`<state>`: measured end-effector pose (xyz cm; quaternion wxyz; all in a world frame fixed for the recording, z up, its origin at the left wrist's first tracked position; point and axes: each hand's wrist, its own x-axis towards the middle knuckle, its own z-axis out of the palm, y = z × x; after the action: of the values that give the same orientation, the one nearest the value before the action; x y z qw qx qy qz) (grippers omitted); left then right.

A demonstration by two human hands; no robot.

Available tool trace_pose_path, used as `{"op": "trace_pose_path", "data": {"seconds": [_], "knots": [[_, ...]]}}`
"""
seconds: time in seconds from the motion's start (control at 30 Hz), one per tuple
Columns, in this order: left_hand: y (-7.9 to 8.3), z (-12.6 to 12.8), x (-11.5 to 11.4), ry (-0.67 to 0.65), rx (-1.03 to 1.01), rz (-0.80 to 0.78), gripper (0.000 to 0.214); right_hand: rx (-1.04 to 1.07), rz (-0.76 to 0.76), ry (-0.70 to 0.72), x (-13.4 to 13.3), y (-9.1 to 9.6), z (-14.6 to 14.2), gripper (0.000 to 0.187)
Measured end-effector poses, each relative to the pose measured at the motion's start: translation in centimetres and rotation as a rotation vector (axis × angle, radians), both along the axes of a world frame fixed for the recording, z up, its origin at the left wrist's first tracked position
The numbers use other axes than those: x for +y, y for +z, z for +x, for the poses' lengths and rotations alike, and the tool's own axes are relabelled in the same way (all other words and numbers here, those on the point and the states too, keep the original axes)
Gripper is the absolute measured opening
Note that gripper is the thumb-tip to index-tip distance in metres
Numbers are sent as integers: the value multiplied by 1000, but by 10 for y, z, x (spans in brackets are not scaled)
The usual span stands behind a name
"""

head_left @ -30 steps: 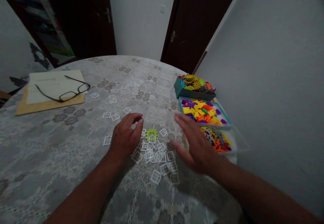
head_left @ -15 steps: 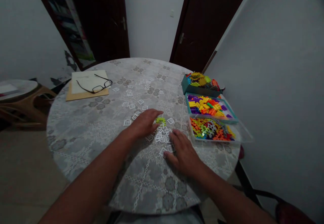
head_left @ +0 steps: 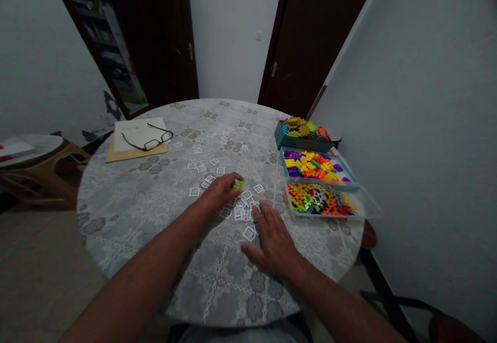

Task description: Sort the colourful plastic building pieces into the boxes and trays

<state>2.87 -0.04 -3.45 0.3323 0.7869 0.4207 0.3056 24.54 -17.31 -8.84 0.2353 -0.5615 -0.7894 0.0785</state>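
My left hand is closed at the fingertips on a small yellow-green plastic piece, low over the table. Just below and to the right of it lies a loose cluster of white square window-shaped plastic pieces. On the right side of that cluster my right hand rests with its fingers spread, the fingertips by the white pieces. One white window piece lies between its thumb and forefinger. Another white piece sits apart, beyond the right hand.
More white pieces are scattered over the patterned tablecloth. On the right stand a box of gear-shaped pieces, a tray of coloured connectors and a clear tray of small parts. Glasses lie on papers at the left.
My left hand has closed its fingers on the yellow-green piece, which lay between thumb and forefinger before. My right hand has shifted slightly down and left, staying spread. The view has tilted up a little.
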Motion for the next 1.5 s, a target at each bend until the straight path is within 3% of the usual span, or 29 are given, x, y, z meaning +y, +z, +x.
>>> {"op": "trace_pose_path", "data": {"seconds": [0.1,0.27,0.53,0.8,1.0,1.13,1.23,1.33,1.43,1.5], "knots": [[7,-11,4,203,-158,-14,23,-31,-29,-24,4,1,-7,107],[17,-48,28,588,-298,66,30,-138,-142,-156,30,16,-34,97],[-2,-113,61,1023,-391,96,26,-209,-223,-244,120,31,-85,97],[-23,-122,61,1101,-497,0,33,-256,-162,-286,257,27,-118,89],[-18,-120,56,1115,-524,-49,33,-263,-108,-330,376,28,-113,78],[-13,-120,53,1121,-528,-79,31,-222,-115,-417,429,40,-103,62],[-12,-120,52,1124,-532,-96,30,-194,-112,-488,443,51,-95,52],[-11,-119,54,1129,-518,-86,29,-170,-107,-536,432,64,-94,53],[-12,-119,55,1134,-490,-72,28,-141,-92,-497,386,74,-102,57],[-13,-120,56,1136,-482,-64,29,-93,-42,-351,326,78,-109,60]]}}
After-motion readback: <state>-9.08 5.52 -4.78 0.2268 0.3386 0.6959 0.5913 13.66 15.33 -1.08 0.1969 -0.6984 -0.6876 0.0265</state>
